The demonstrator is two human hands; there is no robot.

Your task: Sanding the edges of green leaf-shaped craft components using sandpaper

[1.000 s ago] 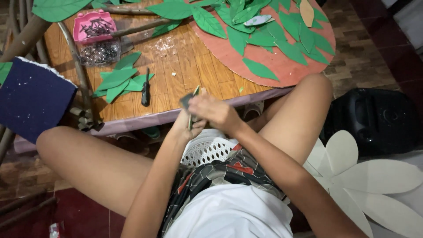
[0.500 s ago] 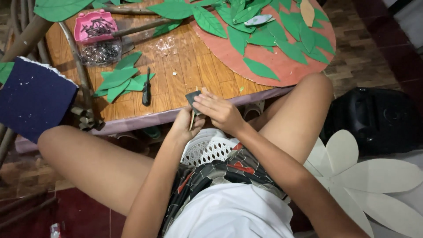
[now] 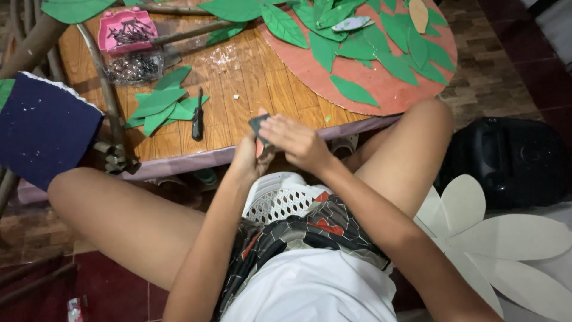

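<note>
A low wooden table (image 3: 179, 137) fills the far left part of the scene, and the person sits at its near edge with one bare knee at each side. On the far right part of the table lies a big round reddish board (image 3: 381, 89), and many green paper leaves (image 3: 351, 45) are spread on it. At the right, on the floor, there is a black bag (image 3: 506, 161), and nearer to me a large cream paper flower (image 3: 506, 244) with wide petals. At the left edge of the table a dark blue block (image 3: 42, 128) is leaning. Under the person's arms, between the legs, I see a white plastic basket (image 3: 280, 197) with small holes. On the left part of the table there is a small pile of green leaf cutouts (image 3: 158, 104), and just to the right of it a thin black tool (image 3: 198, 116) lies alone. Farther away, a pink container (image 3: 126, 28) holds dark small pieces, and a clear bag (image 3: 134, 67) with similar pieces is just near it. The two hands meet over the near edge of the table, in the middle of the scene. The left hand (image 3: 250, 158) is closed around a small dark green piece (image 3: 260, 126), and the right hand (image 3: 295, 143) pinches the same piece from the right side with the fingers bent. The piece stands up between the hands, a little above the table edge; its exact shape I cannot tell.
</note>
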